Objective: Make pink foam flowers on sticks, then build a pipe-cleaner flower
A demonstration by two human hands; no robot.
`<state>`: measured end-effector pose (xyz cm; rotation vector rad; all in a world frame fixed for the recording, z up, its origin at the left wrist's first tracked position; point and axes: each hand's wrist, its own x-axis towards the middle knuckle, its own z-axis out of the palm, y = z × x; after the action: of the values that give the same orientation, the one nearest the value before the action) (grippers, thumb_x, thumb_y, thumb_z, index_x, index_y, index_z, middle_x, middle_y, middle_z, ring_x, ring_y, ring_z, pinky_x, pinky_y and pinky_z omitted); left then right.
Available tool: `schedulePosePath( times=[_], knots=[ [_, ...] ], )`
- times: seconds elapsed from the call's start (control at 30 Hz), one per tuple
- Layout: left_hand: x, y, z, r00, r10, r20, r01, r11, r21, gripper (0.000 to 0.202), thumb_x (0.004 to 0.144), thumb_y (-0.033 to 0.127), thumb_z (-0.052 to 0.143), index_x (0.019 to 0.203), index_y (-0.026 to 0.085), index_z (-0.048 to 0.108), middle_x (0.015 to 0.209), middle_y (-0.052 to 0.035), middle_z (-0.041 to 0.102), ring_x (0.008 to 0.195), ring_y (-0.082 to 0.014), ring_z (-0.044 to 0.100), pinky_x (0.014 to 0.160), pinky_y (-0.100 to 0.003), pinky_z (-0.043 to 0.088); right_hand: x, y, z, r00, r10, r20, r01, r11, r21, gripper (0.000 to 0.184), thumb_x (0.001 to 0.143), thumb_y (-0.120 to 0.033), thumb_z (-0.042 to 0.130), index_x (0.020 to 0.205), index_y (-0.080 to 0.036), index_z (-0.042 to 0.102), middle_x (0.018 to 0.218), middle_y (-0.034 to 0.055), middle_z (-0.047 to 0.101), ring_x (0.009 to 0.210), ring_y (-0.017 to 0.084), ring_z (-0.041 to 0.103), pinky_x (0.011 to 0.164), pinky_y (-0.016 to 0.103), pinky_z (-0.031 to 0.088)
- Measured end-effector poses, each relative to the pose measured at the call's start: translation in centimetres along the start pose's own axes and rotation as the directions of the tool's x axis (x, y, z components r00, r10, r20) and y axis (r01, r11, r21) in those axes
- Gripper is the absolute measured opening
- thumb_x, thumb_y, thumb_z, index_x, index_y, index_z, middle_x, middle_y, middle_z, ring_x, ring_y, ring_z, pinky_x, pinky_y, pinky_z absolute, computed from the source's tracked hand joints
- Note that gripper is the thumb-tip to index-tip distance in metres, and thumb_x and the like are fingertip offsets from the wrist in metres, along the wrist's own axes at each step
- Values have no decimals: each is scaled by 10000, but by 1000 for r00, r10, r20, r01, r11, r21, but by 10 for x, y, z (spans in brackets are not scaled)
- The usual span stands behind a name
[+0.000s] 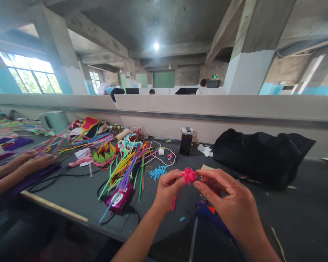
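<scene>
My left hand (168,189) pinches a small pink flower-shaped piece (189,175) with many short fuzzy petals, held above the dark table. At its right edge is my right hand (226,196), thumb and forefinger slightly apart; whether a fingertip touches a petal I cannot tell. Beneath the right hand lies a dark blue glue gun (205,211) with an orange trigger, partly hidden by that hand. More pink pieces (174,203) lie behind my left wrist. A heap of short blue pieces (157,172) rests beyond my left hand, and one small blue bit (182,219) lies nearer me.
Colourful pipe cleaners (131,163) are piled at left over a purple box (120,198). A phone (186,144) stands upright by a white cable (161,151). A black bag (259,156) sits back right. Another person's hands (38,160) work at far left.
</scene>
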<state>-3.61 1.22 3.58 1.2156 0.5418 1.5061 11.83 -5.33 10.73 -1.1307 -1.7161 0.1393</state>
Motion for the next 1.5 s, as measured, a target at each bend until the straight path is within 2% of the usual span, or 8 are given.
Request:
schedulePosePath(
  times=[0.23,0.5,0.6,0.83,1.1,1.33,1.43,1.5],
  knots=[
    [0,0,-1,993,108,39,-113,978,174,155,756,352,767,862,245,805,683,-23,630,673,-150,532,636,-267,401,-1,-2,2,998,-46,-42,44,998,-41,113,876,-310,649,959,-266,711,780,-21,691,587,112,600,537,217,485],
    [-1,1,0,992,123,42,-129,976,178,152,750,358,771,862,260,805,663,-20,619,648,-146,520,615,-261,396,-1,-3,5,990,-122,-73,114,987,-114,133,899,-249,606,974,-242,715,836,1,707,576,117,580,557,240,471],
    [-2,0,-2,990,131,45,-137,974,182,151,755,348,769,871,257,805,653,-14,599,635,-135,504,602,-252,386,-2,-3,6,992,-102,-72,96,992,-87,133,894,-242,610,965,-240,722,825,-8,705,570,109,571,544,230,457],
    [0,-2,-5,983,157,91,-174,959,225,116,779,307,751,870,255,803,632,0,559,611,-117,476,576,-239,359,-3,1,5,999,28,-35,-28,999,23,91,868,-279,644,878,-263,734,751,-40,687,554,100,552,519,214,433],
    [-1,0,0,984,159,78,-173,958,228,122,760,306,769,870,269,806,611,7,550,604,-114,471,577,-239,356,0,-1,3,998,-37,-59,37,999,-5,115,872,-223,625,783,-231,696,713,-38,671,555,91,561,523,208,432],
    [-1,5,1,984,147,102,-165,964,208,82,790,285,743,845,260,798,675,-5,596,646,-117,501,601,-238,374,2,6,0,996,-69,-53,66,996,-51,78,875,-303,656,917,-263,708,778,-35,684,601,98,594,553,204,473],
    [-1,11,3,982,158,101,-179,952,247,77,784,274,748,842,251,794,678,-9,604,652,-121,519,611,-242,388,2,7,-5,992,-82,-91,76,995,-71,126,873,-332,659,974,-267,697,809,-27,678,586,97,585,544,208,476],
    [-1,14,4,983,167,79,-183,942,280,82,788,275,745,849,245,791,669,-11,611,649,-125,538,620,-247,403,1,4,-6,988,-102,-116,90,991,-103,94,880,-316,648,949,-267,690,802,-30,666,543,90,550,528,215,462]
  ],
)
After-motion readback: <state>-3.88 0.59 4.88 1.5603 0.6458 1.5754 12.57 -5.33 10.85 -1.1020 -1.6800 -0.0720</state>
